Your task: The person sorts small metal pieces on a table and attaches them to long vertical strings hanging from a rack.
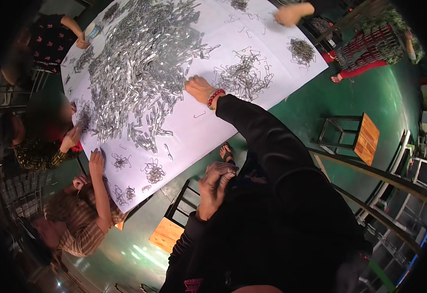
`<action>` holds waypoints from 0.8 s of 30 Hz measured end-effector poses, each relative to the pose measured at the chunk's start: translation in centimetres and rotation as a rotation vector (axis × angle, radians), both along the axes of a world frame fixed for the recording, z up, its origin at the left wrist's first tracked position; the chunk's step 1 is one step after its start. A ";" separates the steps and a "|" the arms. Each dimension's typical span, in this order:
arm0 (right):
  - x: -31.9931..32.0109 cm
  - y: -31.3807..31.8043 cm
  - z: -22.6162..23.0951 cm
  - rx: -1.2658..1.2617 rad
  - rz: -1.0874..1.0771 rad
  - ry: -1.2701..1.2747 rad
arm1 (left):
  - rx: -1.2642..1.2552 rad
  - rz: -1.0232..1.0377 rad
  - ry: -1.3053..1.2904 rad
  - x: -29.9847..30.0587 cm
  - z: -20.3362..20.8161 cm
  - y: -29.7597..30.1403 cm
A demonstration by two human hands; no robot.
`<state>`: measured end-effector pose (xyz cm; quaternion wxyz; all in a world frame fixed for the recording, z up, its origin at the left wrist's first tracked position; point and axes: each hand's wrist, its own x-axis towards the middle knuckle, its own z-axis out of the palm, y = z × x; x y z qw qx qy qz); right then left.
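A big heap of small, flat silvery metal pieces (140, 63) covers much of the white-covered table (189, 141). My right hand (201, 90), with a red bead bracelet at the wrist, reaches to the heap's right edge. Its fingers are curled together, and what they pinch, if anything, is hidden. Right of it lies a loose pile of bent wire hooks (245, 75), and one single hook (200, 115) rests just nearer to me. Held close to my body, beyond the table's near edge, my left hand (214, 188) is closed; its contents cannot be made out.
Co-workers' hands (96, 163) are at the left side, and another person's blurred hand (291, 14) is at the far right. Smaller hook piles (155, 171) lie near the left corner. Wooden-topped stools (367, 139) stand on the green floor, with a white tub (93, 31) far left.
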<state>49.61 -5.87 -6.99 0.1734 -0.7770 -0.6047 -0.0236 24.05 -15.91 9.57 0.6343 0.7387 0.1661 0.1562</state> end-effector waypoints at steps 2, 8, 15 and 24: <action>0.1 -2.0 1.6 0.030 -0.082 0.244 | 0.030 -0.057 -0.025 1.2 0.4 0.2; -2.7 -16.0 15.1 0.444 -0.319 1.435 | -0.074 -0.160 -0.046 5.5 0.7 -1.5; -4.6 -29.8 22.3 0.758 -0.646 1.257 | 0.029 -0.376 -0.068 13.4 2.0 -5.4; -0.2 -36.3 23.4 0.899 -0.827 1.130 | 0.082 -0.429 -0.105 20.9 3.4 -11.8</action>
